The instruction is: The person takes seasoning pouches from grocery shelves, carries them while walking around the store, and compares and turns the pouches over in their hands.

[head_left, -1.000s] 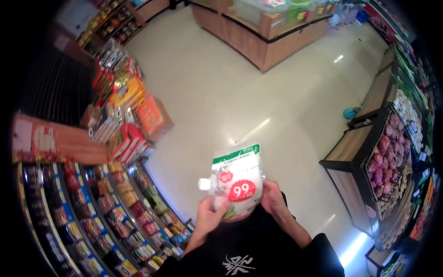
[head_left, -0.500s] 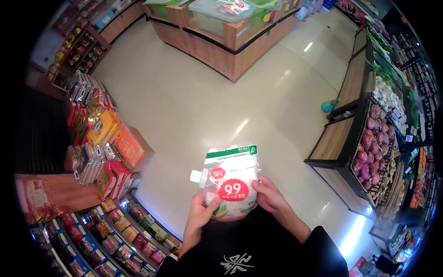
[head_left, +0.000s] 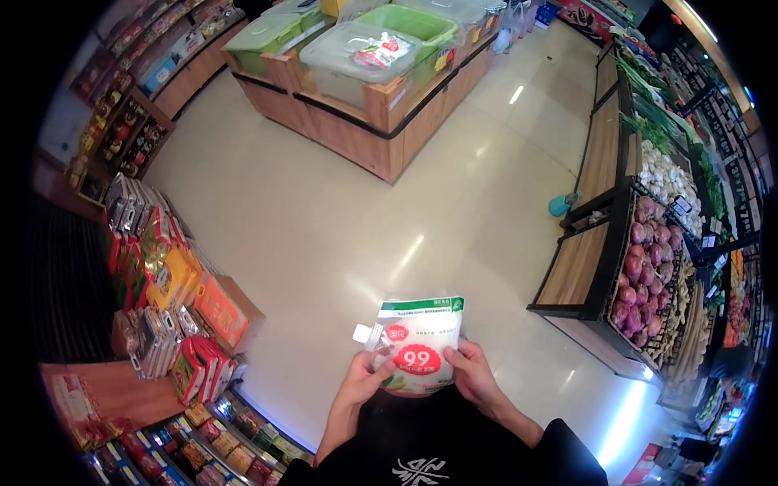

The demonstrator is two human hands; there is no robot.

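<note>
Between my two hands is a clear and white plastic pouch point(head_left: 421, 336) with a green top band, a red oval marked 99 and a white spout cap at its upper left. My left hand point(head_left: 366, 379) is closed on the pouch's lower left side, thumb across the front. At the lower right side, my right hand point(head_left: 474, 371) pinches the edge, thumb in front. The pouch stands roughly upright, close to my body, its printed front facing me. Fingers behind it are hidden.
A wooden stand point(head_left: 340, 121) with plastic bins point(head_left: 361, 57) is ahead. Red onions point(head_left: 644, 267) and garlic point(head_left: 668, 182) fill a produce rack on the right. Stacked packages point(head_left: 174, 275) and shelves of packets point(head_left: 215, 437) line the left. Pale floor point(head_left: 324, 219) lies between.
My view has tilted up, so the stand and racks appear lower. The pouch sits lower and slightly right in view, its top tipped farther away. Both hands keep their hold.
</note>
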